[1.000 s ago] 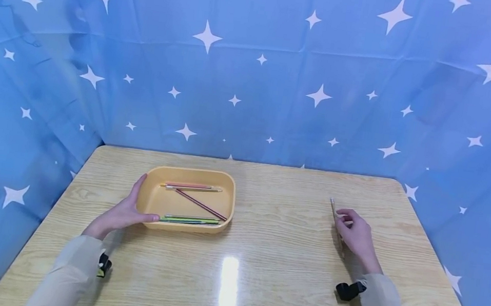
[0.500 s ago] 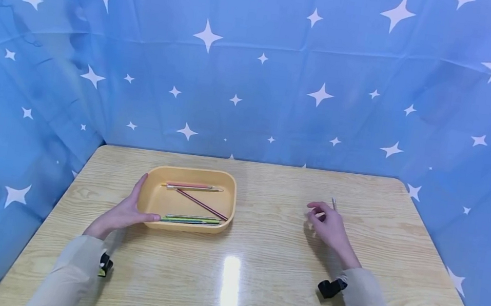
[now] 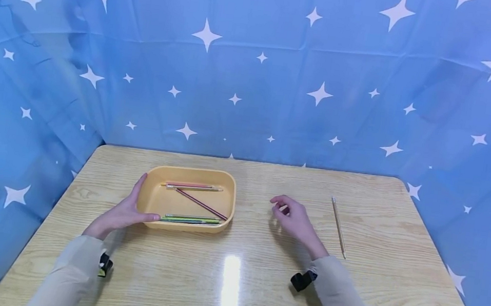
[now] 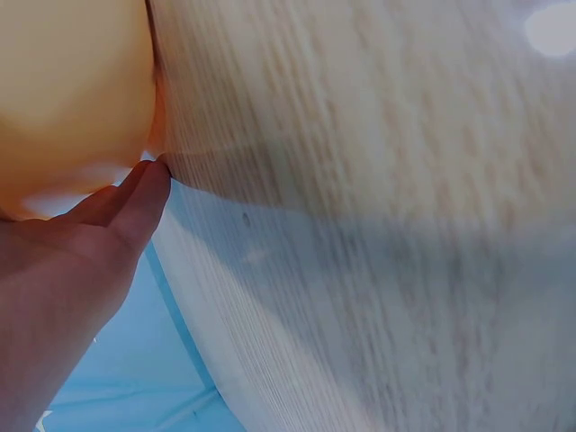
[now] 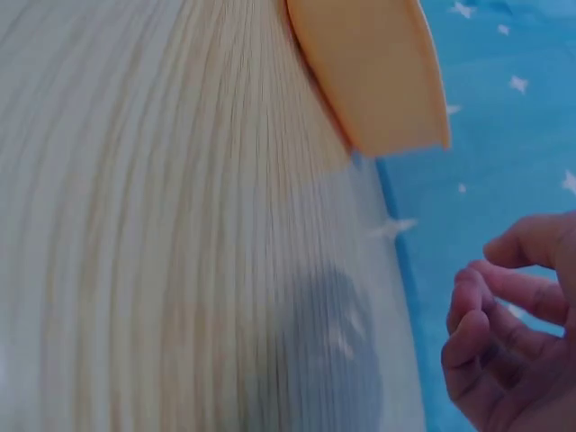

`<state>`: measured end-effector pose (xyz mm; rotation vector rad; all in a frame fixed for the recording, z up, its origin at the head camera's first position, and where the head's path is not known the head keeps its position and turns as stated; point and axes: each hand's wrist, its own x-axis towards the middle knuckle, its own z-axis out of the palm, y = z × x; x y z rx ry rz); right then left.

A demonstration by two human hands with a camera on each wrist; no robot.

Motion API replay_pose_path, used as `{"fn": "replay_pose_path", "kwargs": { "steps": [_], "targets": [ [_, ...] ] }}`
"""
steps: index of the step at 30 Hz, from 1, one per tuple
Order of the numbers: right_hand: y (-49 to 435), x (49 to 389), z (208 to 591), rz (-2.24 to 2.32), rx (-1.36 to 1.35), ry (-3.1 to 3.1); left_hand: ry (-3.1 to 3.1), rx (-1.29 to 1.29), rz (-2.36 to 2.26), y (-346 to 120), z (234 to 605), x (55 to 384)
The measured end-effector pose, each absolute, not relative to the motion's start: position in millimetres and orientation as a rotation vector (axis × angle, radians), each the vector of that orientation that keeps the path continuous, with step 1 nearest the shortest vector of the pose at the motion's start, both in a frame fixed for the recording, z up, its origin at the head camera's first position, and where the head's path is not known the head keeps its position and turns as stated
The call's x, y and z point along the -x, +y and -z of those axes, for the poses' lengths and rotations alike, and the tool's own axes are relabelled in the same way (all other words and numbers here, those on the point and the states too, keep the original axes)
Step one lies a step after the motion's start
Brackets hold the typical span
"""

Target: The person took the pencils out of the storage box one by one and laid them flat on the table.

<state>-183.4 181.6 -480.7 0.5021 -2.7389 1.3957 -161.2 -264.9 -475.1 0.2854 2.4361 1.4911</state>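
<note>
My left hand (image 3: 126, 212) holds the left end of a shallow yellow-orange tray (image 3: 191, 174), its thumb at the near rim and its fingers along the outer left wall. In the left wrist view the fingers (image 4: 139, 202) rest against the tray's side. Inside the tray lie several pencils, among them a dark red pencil (image 3: 201, 204) lying diagonally. My right hand (image 3: 294, 221) is over the table to the right of the tray, fingers loosely bent with nothing in them. A brown wooden pencil (image 3: 338, 227) lies on the table to the right of that hand.
The pale wood-grain table (image 3: 272, 301) carries the tray and the single pencil. Behind it and along both sides hangs a blue curtain (image 3: 262, 98) with white stars. A bright light reflection (image 3: 230, 285) shows on the near tabletop.
My right hand has moved left from beside the wooden pencil toward the tray, leaving that pencil on the table. My left hand and the tray stay in place.
</note>
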Motion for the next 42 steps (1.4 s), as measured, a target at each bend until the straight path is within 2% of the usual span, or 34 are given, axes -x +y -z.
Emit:
{"fn": "replay_pose_path", "kwargs": {
  "steps": [13,25,42],
  "targets": [
    [128.6,190.6,459.9,-1.486,-0.757,-2.638,2.434,-0.271,-1.479,-266.4,477.7,162.2],
    [77.8,192.7,449.7,-1.642,-1.158,-2.529,2.436,-0.257,-1.477,-265.5,475.0,162.0],
    [32.6,198.8,451.4,-1.579,-1.285,-2.79,2.452,-0.265,-1.471,-266.2,477.9,162.9]
  ]
}}
